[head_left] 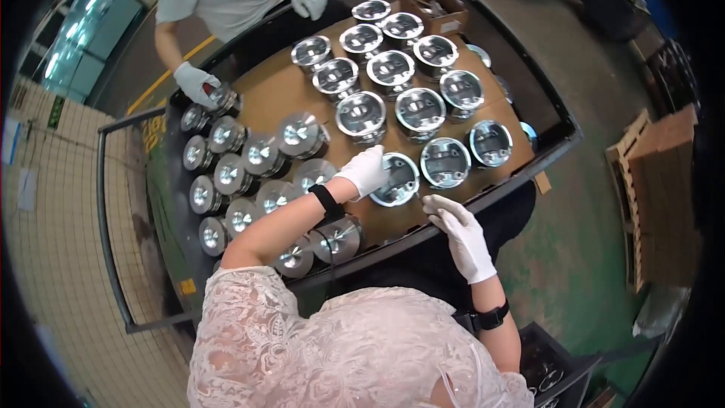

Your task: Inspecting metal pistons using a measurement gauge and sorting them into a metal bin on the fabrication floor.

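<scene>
My left hand (pixel 366 172), in a white glove, grips the left rim of a shiny metal piston (pixel 398 179) that stands with its hollow side up. Close to that piston's lower right is my right hand (pixel 459 236), also gloved. Its thumb and fingers are drawn together in a pinch, and I cannot make out what is between them. Right of the gripped piston stands another hollow-side-up piston (pixel 445 162). More such pistons (pixel 421 112) stand in rows beyond my hands. Left of my left forearm, several pistons (pixel 260 153) stand with their flat crowns up.
The pistons stand on brown cardboard (pixel 264 91) inside a dark-edged cart (pixel 555 125). A small cardboard box (pixel 434 9) sits in its far corner. Across the cart, a gloved co-worker's hand (pixel 198 85) touches a piston. Wooden pallets (pixel 633 204) stand at the right.
</scene>
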The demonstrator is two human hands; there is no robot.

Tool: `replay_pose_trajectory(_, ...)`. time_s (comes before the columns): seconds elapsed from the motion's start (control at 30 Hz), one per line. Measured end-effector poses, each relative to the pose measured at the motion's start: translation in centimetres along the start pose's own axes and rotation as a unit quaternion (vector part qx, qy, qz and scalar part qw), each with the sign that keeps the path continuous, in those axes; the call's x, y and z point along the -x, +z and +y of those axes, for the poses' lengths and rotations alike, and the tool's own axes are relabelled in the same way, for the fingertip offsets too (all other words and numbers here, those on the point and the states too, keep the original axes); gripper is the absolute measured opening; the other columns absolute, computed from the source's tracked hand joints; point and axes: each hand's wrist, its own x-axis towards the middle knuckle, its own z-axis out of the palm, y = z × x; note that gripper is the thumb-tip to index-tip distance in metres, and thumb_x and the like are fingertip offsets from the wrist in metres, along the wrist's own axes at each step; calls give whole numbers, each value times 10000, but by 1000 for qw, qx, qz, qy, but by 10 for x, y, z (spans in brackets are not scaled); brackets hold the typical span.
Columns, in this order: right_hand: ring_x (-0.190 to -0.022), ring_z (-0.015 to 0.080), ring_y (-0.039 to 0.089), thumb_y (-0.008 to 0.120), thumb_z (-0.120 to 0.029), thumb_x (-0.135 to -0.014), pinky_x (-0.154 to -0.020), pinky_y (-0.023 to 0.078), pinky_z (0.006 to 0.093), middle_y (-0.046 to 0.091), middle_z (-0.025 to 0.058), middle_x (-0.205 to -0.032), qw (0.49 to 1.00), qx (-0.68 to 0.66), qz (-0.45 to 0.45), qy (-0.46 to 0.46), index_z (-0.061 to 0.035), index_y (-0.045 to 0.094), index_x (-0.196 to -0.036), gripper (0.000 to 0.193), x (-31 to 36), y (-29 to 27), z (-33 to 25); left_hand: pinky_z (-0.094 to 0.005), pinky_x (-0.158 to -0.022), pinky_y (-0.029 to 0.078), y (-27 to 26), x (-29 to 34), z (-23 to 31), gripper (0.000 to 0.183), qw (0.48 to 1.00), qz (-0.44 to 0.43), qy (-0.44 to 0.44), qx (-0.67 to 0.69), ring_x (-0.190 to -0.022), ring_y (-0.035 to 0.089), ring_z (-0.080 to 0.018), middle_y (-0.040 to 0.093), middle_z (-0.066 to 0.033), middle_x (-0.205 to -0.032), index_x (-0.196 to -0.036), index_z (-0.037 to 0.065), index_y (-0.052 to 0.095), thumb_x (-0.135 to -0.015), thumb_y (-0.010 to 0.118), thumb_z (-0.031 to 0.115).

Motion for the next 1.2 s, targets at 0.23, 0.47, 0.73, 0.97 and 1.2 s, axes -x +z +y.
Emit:
replay_pose_trajectory(0.23, -1266, 193, 603, 550, -155, -1073, -1109, 453, 342, 637, 114, -1395, 1000, 2, 8, 10, 4, 581, -1407, 372, 0, -3, -1, -437, -1091, 455, -91, 50, -48, 934, 974, 129, -149, -114, -1272, 598, -385, 568, -263, -1406, -1455, -20, 488, -779, 766, 562)
replay_pose_trajectory(0.47, -1250, 193, 604, 584, -195, -1059, -1106, 448, 336, 640, 113, -1382, 1000, 17, 5, 14, 11, 577, -1407, 405, -2, 1, -2, -577, -1215, 241, -95, 10, -106, 1344, 962, 152, -196, -116, -1460, 407, -394, 402, -260, -1567, -1596, -23, 238, -617, 812, 697)
replay_pose_trajectory(0.73, -1248, 190, 596, 629, -220, -1031, -1104, 441, 326, 637, 108, -1382, 1000, 23, 10, 16, 10, 562, -1425, 461, -3, 5, -7, -504, -1074, 456, -90, -5, -106, 1173, 959, 173, -180, -132, -1260, 552, -438, 528, -255, -1370, -1568, 36, 265, -645, 838, 476)
replay_pose_trajectory(0.97, -1336, 206, 541, 645, -226, -1023, -1143, 417, 359, 570, 92, -1460, 998, -37, -34, 47, -4, 488, -1491, 541, -4, 16, -34, -438, -1034, 503, -128, 43, -73, 1185, 942, 295, -124, -103, -1262, 567, -394, 519, -257, -1386, -1557, -10, 291, -631, 874, 444)
replay_pose_trajectory(1.2, -1376, 285, 509, 609, -450, -1035, -1162, 403, 460, 486, 185, -1515, 946, -291, -129, 63, 1, 374, -1539, 716, -25, 45, -38, -435, -1093, 484, -131, 129, 73, 1147, 941, 264, 214, 1, -1319, 547, -372, 490, -254, -1462, -1572, -11, 291, -639, 913, 226)
